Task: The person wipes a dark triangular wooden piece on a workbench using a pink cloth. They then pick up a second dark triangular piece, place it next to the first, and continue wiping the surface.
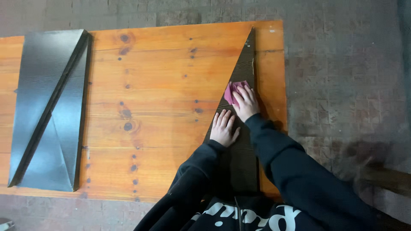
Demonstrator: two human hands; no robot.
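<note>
A dark triangular panel (239, 124) was laid on an orange wooden table (162, 85), near the table's right edge, its sharp tip pointed away from the person and its wide end hidden under the person's black sleeves. The long straight side ran beside the right edge of the table; the slanted side faced left.

The left hand (224, 128) was pressed flat on the panel at its slanted edge, fingers stretched out and together, nothing held. Palm down, fingertips toward the far end.

The right hand (245, 102) was set a little further up the panel, just beside the left one but not touching it. A pink cloth (231, 91) was bunched under its fingers, pressed against the panel surface; the fingers were curled over the cloth, so the cloth was gripped against the wood. Part of the cloth was seen sticking out to the left of the fingers.

A stack of more dark triangular panels (49, 107) was placed at the left end of the table, well apart from both hands, two of them fitted together into a rectangle with a diagonal seam. Dark knots were scattered over the table planks. A grey brick floor (342, 77) was seen around the table. A blurred brown object at the lower right could not be identified.
</note>
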